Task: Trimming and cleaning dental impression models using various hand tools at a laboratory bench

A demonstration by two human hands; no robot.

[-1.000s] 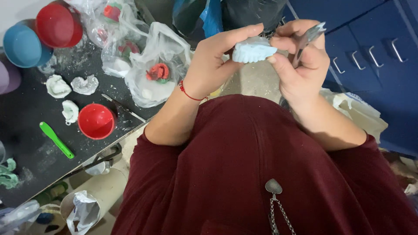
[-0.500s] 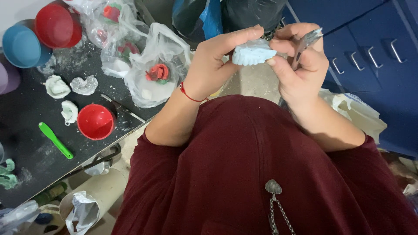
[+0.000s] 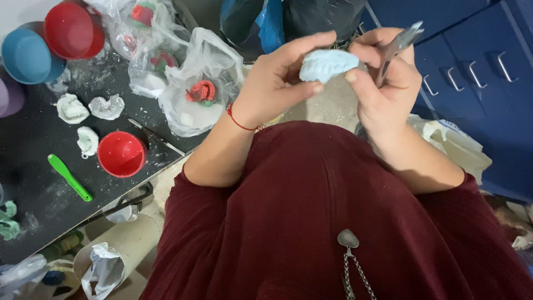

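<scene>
Cast (image 3: 327, 64): pale blue dental cast, held up between both hands above the maroon top (image 3: 333, 222).
Left hand (image 3: 275, 83): fingers curled around the cast's left side, thumb beneath it, gripping it.
Right hand (image 3: 386, 83): closed on a metal tool (image 3: 401, 41); its thumb tip touches the cast's right edge.
Table (image 3: 33, 150): dark, well left of the cast.
On the table: red bowl (image 3: 121, 154), green spatula (image 3: 69, 177), white casts (image 3: 72, 108), clear bags (image 3: 194, 89).
Cabinets (image 3: 477, 66): blue, right of the cast.
</scene>
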